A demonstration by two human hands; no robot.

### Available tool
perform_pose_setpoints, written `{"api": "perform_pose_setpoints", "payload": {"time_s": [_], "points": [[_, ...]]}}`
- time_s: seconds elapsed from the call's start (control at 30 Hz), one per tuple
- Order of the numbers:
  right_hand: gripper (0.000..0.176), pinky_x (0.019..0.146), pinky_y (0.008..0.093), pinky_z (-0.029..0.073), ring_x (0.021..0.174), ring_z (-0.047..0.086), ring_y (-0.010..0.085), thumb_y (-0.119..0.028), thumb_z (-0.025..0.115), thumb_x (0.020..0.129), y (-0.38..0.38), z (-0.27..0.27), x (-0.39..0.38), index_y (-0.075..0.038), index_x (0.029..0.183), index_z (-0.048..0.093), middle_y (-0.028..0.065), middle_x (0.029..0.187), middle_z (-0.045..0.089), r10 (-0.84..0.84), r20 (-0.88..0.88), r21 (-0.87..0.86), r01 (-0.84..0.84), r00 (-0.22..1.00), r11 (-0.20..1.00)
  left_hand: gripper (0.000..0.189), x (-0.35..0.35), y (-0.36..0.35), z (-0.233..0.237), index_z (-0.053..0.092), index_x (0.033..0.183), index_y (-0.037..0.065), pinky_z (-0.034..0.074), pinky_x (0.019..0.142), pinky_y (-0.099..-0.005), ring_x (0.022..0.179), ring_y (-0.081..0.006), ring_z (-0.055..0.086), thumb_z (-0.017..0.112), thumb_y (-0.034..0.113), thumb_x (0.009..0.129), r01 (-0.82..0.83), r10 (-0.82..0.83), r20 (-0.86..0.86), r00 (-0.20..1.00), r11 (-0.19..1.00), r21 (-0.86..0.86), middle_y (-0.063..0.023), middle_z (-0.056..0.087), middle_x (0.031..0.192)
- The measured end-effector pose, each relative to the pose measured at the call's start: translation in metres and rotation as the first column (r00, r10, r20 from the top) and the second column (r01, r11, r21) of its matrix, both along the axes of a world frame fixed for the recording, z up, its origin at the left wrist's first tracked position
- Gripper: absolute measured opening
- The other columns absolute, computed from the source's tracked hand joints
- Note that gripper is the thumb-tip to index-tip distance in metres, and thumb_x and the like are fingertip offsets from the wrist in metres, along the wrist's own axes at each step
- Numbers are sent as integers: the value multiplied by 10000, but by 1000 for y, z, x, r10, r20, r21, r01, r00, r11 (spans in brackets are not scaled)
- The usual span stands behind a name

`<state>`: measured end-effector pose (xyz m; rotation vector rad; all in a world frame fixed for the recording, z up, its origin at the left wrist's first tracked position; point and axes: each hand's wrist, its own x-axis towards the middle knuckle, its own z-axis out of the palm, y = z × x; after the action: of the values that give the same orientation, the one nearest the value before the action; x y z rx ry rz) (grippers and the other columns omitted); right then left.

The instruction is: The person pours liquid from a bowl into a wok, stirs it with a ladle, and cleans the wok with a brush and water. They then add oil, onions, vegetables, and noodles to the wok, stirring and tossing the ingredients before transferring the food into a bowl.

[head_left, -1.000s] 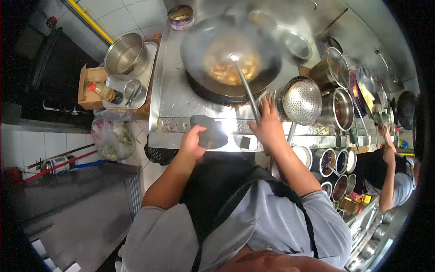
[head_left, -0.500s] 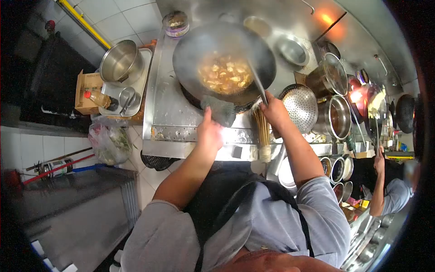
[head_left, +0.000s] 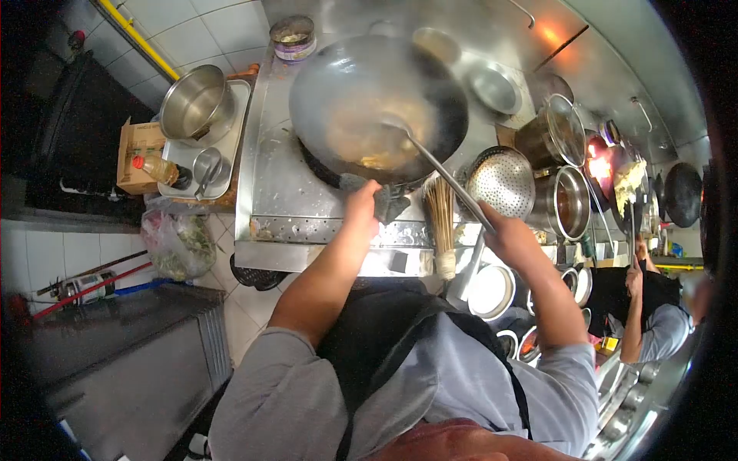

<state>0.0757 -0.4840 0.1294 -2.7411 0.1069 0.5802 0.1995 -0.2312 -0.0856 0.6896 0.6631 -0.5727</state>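
Observation:
My left hand (head_left: 363,209) is closed on a grey-green cloth (head_left: 393,206) at the near rim of a large black wok (head_left: 315,92). Brown food (head_left: 377,157) in the wok is blurred by steam. My right hand (head_left: 507,238) grips the long metal handle of a ladle (head_left: 450,178), whose head is inside the wok, over the food. A bamboo brush (head_left: 440,223) stands between my hands, at the stove's front edge. To the right of the wok lies a perforated strainer (head_left: 501,184).
Metal pots (head_left: 570,201) stand to the right. Beyond them a co-worker (head_left: 642,315) holds a utensil at another wok, near flames. At left are a tray (head_left: 238,138) with a steel pot (head_left: 197,104), a bottle (head_left: 157,167) and a plastic bag (head_left: 178,242).
My right hand has moved right and down toward me, pulling back the ladle, whose head now shows in the wok. The food looks more blurred. My left hand and the cloth have shifted slightly.

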Motion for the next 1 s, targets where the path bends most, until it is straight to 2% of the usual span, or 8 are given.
{"api": "perform_pose_setpoints", "payload": {"time_s": [0.1,0.33,0.43,0.6,0.67,0.73,0.93,1.0], "points": [[686,821,514,520,899,667,456,-145,625,855,16,-48,30,-181,1508,418,293,942,680,-115,19,-108,117,993,987,163,1,10,-9,670,899,10,566,679,-370,767,-238,689,692,151,819,28,-28,-8,1000,999,-47,-103,690,906],[547,698,483,557,743,694,399,-197,557,939,40,-84,65,-88,1460,433,255,884,684,-305,366,172,258,879,951,233,-9,10,84,655,1039,29,600,774,-422,855,-285,715,707,186,875,-138,117,-140,983,978,-153,-122,711,955],[420,423,259,451,422,504,135,-122,566,940,59,-87,77,38,1325,518,35,620,538,-449,-240,733,464,861,498,237,-5,9,64,657,1049,34,593,806,-428,885,-286,713,706,189,878,-82,64,-105,992,981,-175,-119,714,965],[421,451,287,472,452,524,138,-118,571,924,51,-82,67,44,1309,522,50,651,550,-299,-328,793,433,896,429,205,3,13,2,683,989,43,561,783,-401,869,-262,700,711,188,847,128,-130,-60,990,991,-41,-108,713,962],[531,535,345,526,534,618,211,-142,580,910,44,-121,78,14,1407,472,107,746,645,-172,471,371,-18,865,928,203,1,14,19,695,962,46,545,751,-386,841,-250,694,717,194,825,95,-95,-79,992,995,5,-100,712,947],[625,696,402,559,731,704,301,-159,583,897,49,-96,96,-48,1487,410,212,903,708,-329,180,374,245,927,894,207,-1,16,30,696,969,45,548,761,-389,845,-250,695,715,192,825,82,-84,-78,993,996,-39,-99,712,946],[651,775,517,524,870,664,429,-152,593,899,9,-30,85,-134,1512,376,256,958,683,209,151,-196,-178,966,964,185,8,19,31,690,955,27,564,740,-388,817,-252,697,700,162,829,80,-93,-77,993,984,-160,-109,708,932],[650,776,531,516,876,663,433,-152,593,903,13,-9,66,-142,1513,368,260,959,682,142,113,-253,-110,983,961,182,13,22,1,688,951,20,568,730,-384,809,-255,699,695,154,828,149,-149,6,989,980,-131,-114,707,932]]}}
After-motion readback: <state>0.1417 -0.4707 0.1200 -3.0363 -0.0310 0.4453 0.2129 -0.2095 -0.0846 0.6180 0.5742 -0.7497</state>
